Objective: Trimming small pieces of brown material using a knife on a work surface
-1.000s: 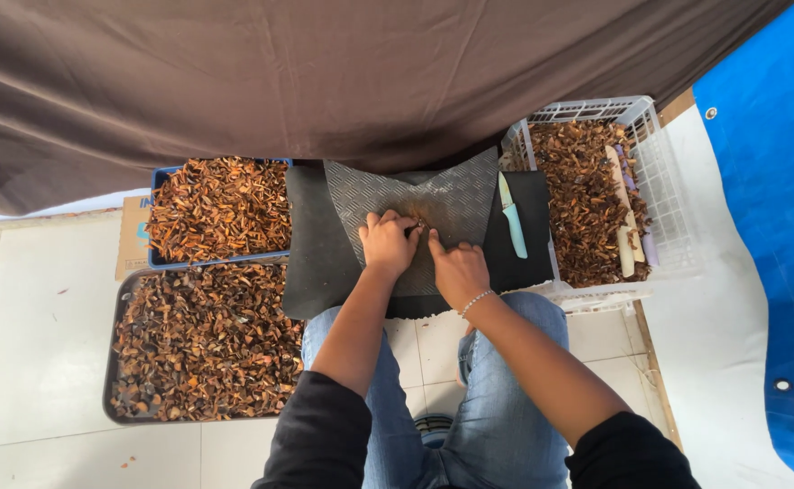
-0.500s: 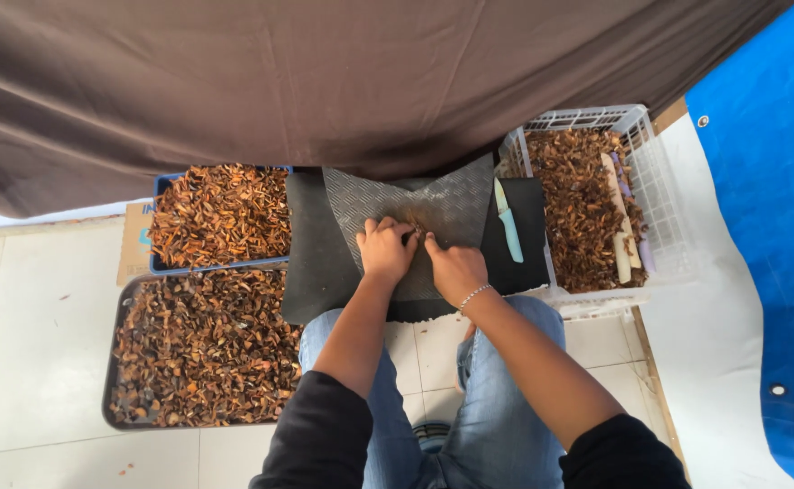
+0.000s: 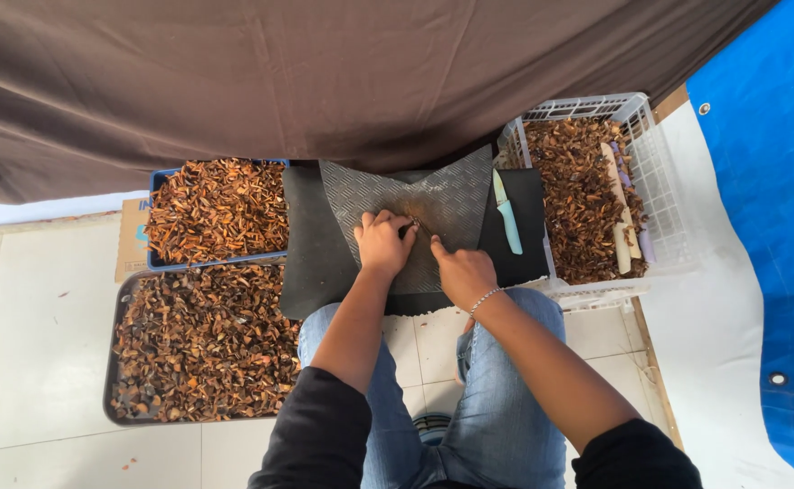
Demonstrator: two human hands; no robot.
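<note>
From the head view I see my left hand (image 3: 383, 243) closed on a small brown husk piece (image 3: 412, 224), pinning it to the grey textured mat (image 3: 456, 195); my right hand (image 3: 463, 272) is curled shut beside it, on what I cannot tell. I judge the piece light, dry and brittle, best pinched by its edges.

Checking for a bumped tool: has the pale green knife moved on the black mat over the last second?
No. The knife lies on the black mat beside the white basket, blade pointing away, just as in the earlier pictures.
</note>
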